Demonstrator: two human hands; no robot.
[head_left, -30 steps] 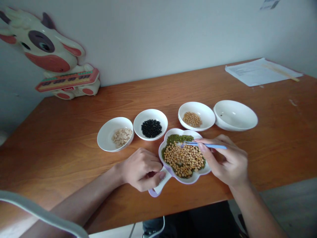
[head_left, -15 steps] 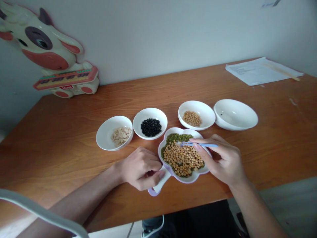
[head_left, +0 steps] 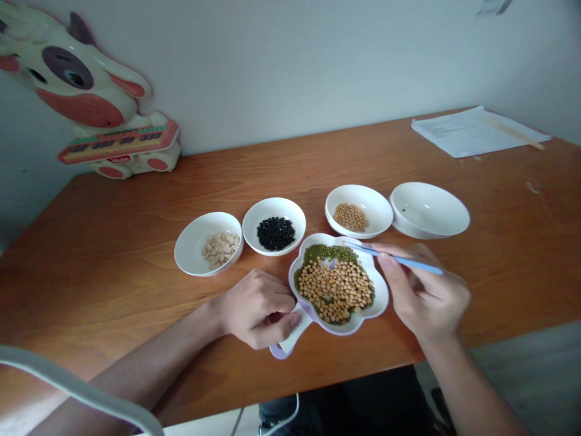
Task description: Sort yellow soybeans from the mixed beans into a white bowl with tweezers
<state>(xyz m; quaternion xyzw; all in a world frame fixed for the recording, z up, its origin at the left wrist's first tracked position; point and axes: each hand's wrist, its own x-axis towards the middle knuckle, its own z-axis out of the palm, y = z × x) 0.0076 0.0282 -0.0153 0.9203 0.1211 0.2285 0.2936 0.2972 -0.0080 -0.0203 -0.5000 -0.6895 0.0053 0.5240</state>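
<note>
My left hand [head_left: 263, 309] is closed around the white handle [head_left: 297, 330] of a flower-shaped dish [head_left: 379, 303] with a purple edge. Yellow soybeans [head_left: 336, 284] lie in the dish over green mung beans [head_left: 324, 251], which show mostly along its far side. Between the thumb and fingers of my right hand [head_left: 424, 290] are slim blue tweezers [head_left: 408, 261]. Their tips reach over the dish's far right rim; whether they grip a bean is too small to tell. Just behind the dish stands a white bowl [head_left: 381, 212] with some soybeans [head_left: 350, 217] in it.
To the left are a bowl [head_left: 186, 245] of pale flat seeds and a bowl [head_left: 297, 221] of black beans. A bowl [head_left: 436, 212] at right holds one dark speck. Papers [head_left: 472, 130] with a stick and a cow toy [head_left: 113, 121] stand farther back. A cable [head_left: 82, 387] crosses the lower left.
My right hand has drawn back to the right with the tweezers, whose tips have left the beans for the far rim. A small bare patch now shows among the soybeans. My left hand stays put.
</note>
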